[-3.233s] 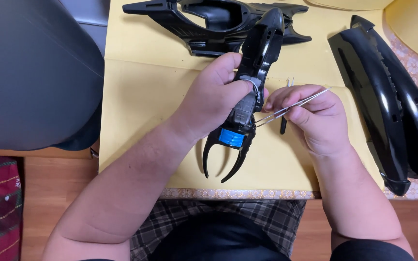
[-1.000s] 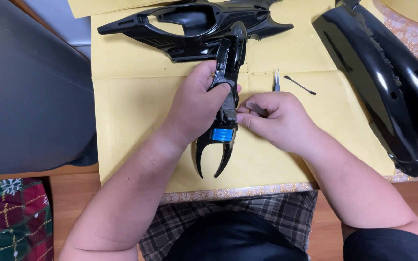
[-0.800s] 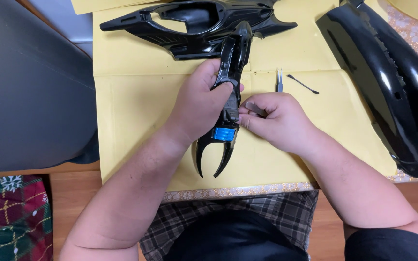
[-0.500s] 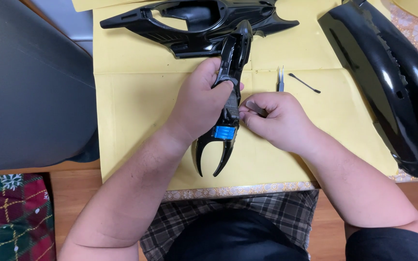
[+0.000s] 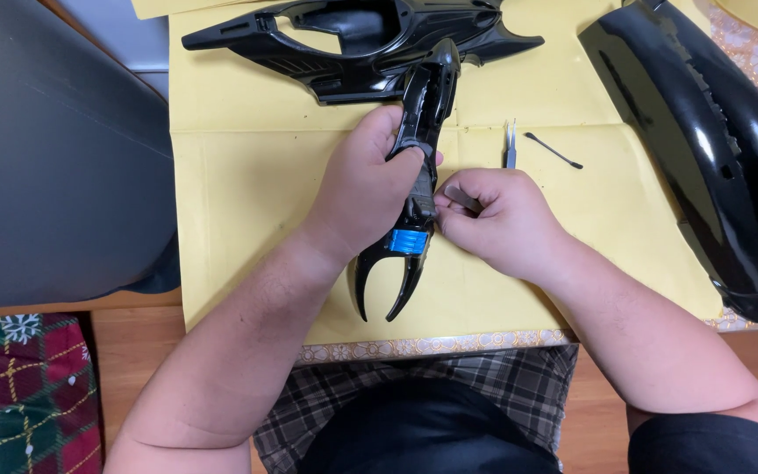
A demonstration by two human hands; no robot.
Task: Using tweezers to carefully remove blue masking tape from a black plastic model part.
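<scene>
My left hand [image 5: 366, 189] grips a long black plastic part [image 5: 423, 105] with a forked claw-like end [image 5: 389, 285] and a blue band [image 5: 409, 241]. It stands tilted over the yellow paper [image 5: 239, 202]. My right hand [image 5: 497, 219] is closed beside the part, pinching a small grey strip [image 5: 460, 197] against its side just above the blue band. Metal tweezers [image 5: 511, 145] lie on the paper just beyond my right hand, next to a thin black stick [image 5: 554, 151].
A large black hollow shell piece [image 5: 353, 39] lies at the far edge of the paper. Two long curved black panels [image 5: 712, 149] rest at the right. A dark grey rounded surface [image 5: 46, 149] fills the left. A plaid cloth [image 5: 19, 386] lies lower left.
About three seconds ago my right hand held the tweezers at the part; they now lie on the paper. In the last second both hands have stayed nearly still.
</scene>
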